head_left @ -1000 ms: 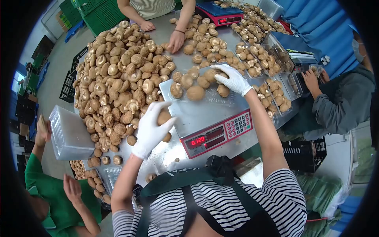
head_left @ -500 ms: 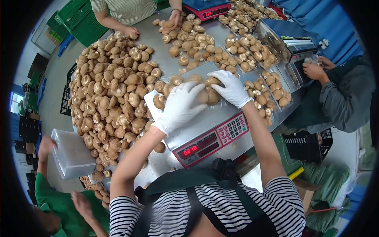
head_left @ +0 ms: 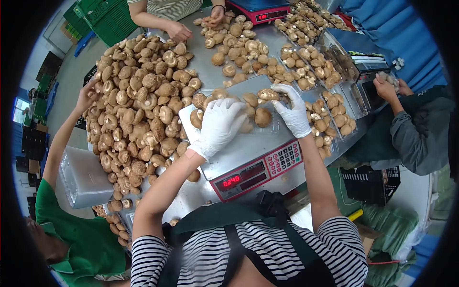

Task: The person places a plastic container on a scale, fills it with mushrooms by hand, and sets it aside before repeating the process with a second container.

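A clear tray (head_left: 275, 125) of brown mushrooms lies on the metal pan of a red-framed digital scale (head_left: 253, 170), whose display reads 0.240. My left hand (head_left: 221, 125), in a white glove, is over the tray's left half with its fingers bent down among the mushrooms; whatever its fingertips touch is hidden. At the tray's right end, my right hand (head_left: 292, 111), also gloved, has thumb and fingers closed on a mushroom (head_left: 268, 94). Another mushroom (head_left: 263, 117) sits in the tray just below it.
A large mushroom heap (head_left: 138, 105) is on the left, with a co-worker's hand (head_left: 88, 95) at its edge. Stacked clear trays (head_left: 86, 177) stand at lower left. More mushrooms and filled trays (head_left: 325, 67) lie beyond and right. Other people's hands (head_left: 179, 31) are across the table.
The scale reading rose from 0.210 to 0.240. My left hand's fingers have drawn together, and my right hand has shifted slightly right. The green-shirted co-worker's arm now reaches to the heap.
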### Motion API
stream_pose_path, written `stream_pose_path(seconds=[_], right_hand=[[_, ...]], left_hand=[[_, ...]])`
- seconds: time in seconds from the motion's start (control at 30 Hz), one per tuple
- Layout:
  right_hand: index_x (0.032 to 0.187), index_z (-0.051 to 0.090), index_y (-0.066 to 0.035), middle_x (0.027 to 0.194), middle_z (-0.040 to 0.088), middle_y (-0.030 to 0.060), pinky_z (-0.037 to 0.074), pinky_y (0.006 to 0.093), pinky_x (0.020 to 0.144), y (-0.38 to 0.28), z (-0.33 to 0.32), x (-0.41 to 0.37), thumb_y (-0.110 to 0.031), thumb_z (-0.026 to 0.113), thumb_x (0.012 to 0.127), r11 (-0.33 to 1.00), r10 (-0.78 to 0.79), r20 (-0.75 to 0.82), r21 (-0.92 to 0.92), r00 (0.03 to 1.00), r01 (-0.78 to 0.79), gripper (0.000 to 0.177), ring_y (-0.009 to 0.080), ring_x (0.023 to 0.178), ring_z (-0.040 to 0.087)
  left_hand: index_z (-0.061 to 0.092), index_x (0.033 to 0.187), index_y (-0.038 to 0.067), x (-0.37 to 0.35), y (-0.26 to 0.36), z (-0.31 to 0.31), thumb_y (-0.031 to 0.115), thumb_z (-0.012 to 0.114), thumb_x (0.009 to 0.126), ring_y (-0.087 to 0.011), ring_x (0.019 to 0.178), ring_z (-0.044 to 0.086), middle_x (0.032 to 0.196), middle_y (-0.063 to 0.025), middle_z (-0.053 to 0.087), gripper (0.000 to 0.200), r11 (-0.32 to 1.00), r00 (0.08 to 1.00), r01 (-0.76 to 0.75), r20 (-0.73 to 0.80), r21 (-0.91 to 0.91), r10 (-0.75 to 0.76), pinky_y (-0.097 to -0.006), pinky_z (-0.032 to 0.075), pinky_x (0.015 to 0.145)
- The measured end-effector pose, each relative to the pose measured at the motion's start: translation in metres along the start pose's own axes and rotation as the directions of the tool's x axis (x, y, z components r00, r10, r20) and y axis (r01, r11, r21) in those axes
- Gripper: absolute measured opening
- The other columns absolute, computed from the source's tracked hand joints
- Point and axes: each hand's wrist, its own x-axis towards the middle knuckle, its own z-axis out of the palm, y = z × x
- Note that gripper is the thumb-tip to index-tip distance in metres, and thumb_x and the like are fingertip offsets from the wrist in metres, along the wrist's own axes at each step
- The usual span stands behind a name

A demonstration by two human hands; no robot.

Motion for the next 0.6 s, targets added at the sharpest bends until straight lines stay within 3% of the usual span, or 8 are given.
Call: stream_pose_path(seconds=[0.1,0.13,0.27,0.4,0.5,0.53,0.57,0.6], right_hand=[[0.118,0.060,-0.005,0.120,0.060,0.0080,0.048,0.0315,0.095,-0.010,0.001,-0.004,-0.002,0.070,0.081,0.994,-0.012,-0.008,0.107,1.000,0.013,0.038,0.0197,0.113,0.058],[0.119,0.060,-0.005,0.121,0.060,0.0081,0.048,0.0316,0.095,-0.014,0.002,-0.006,-0.001,0.070,0.081,0.988,-0.016,-0.008,0.154,1.000,0.017,0.039,0.0198,0.113,0.058],[0.120,0.059,-0.005,0.123,0.059,0.0084,0.048,0.0316,0.095,-0.036,0.011,-0.004,0.000,0.070,0.081,0.978,-0.131,0.034,0.171,0.991,0.123,0.041,0.0199,0.115,0.057],[0.122,0.058,-0.005,0.125,0.058,0.0086,0.047,0.0315,0.097,-0.071,0.016,0.015,-0.002,0.069,0.082,0.958,-0.210,0.099,0.219,0.973,0.185,0.042,0.0196,0.113,0.057],[0.125,0.058,-0.006,0.125,0.058,0.0079,0.046,0.0321,0.099,-0.064,0.011,0.030,-0.003,0.068,0.084,0.939,-0.214,0.041,0.284,0.976,0.194,0.042,0.0191,0.113,0.056],[0.126,0.057,-0.005,0.124,0.059,0.0075,0.046,0.0319,0.099,-0.053,0.009,0.029,-0.003,0.067,0.086,0.951,-0.133,0.006,0.282,0.991,0.126,0.041,0.0179,0.114,0.056],[0.126,0.057,-0.004,0.123,0.059,0.0082,0.046,0.0317,0.099,-0.043,0.002,0.026,-0.004,0.066,0.087,0.989,-0.114,-0.004,0.097,0.993,0.114,0.040,0.0173,0.114,0.057],[0.127,0.057,-0.005,0.124,0.059,0.0088,0.046,0.0315,0.098,-0.034,-0.001,0.020,-0.005,0.066,0.088,0.993,-0.062,-0.002,0.099,0.998,0.062,0.040,0.0176,0.113,0.057]], left_hand=[[0.060,0.108,0.007,0.005,-0.001,-0.010,0.016,0.064,0.087,-0.0295,0.090,0.058,0.098,-0.0090,0.060,0.023,0.968,0.997,0.065,-0.031,-0.242,-0.075,-0.0379,0.045,0.081],[0.059,0.115,0.004,0.006,0.004,-0.019,0.018,0.062,0.091,-0.0242,0.093,0.060,0.102,-0.0091,0.062,0.028,0.947,0.984,0.179,0.058,-0.268,-0.169,-0.0344,0.047,0.085],[0.052,0.133,0.002,0.017,0.012,-0.030,0.027,0.059,0.097,-0.0140,0.107,0.057,0.112,-0.0072,0.063,0.044,0.633,0.901,0.433,0.283,-0.641,-0.329,-0.0285,0.044,0.095],[0.054,0.131,0.003,0.032,0.014,-0.047,0.025,0.061,0.096,-0.0140,0.111,0.056,0.120,-0.0058,0.062,0.042,0.389,0.888,0.439,0.325,-0.810,-0.326,-0.0281,0.044,0.096],[0.057,0.129,0.004,0.028,0.008,-0.092,0.038,0.060,0.095,-0.0118,0.107,0.057,0.119,-0.0040,0.063,0.049,0.533,0.891,0.406,0.190,-0.742,-0.413,-0.0256,0.045,0.092],[0.057,0.129,0.005,0.018,0.002,-0.103,0.041,0.059,0.094,-0.0120,0.106,0.058,0.119,-0.0043,0.064,0.050,0.528,0.868,0.421,0.158,-0.738,-0.471,-0.0256,0.045,0.090],[0.058,0.128,0.005,0.008,-0.009,-0.113,0.044,0.057,0.094,-0.0123,0.105,0.059,0.119,-0.0046,0.064,0.051,0.527,0.844,0.432,0.122,-0.732,-0.522,-0.0256,0.046,0.089],[0.059,0.127,0.005,-0.006,-0.032,-0.112,0.044,0.055,0.096,-0.0134,0.106,0.060,0.120,-0.0052,0.064,0.049,0.508,0.848,0.353,0.040,-0.786,-0.528,-0.0268,0.046,0.089]])
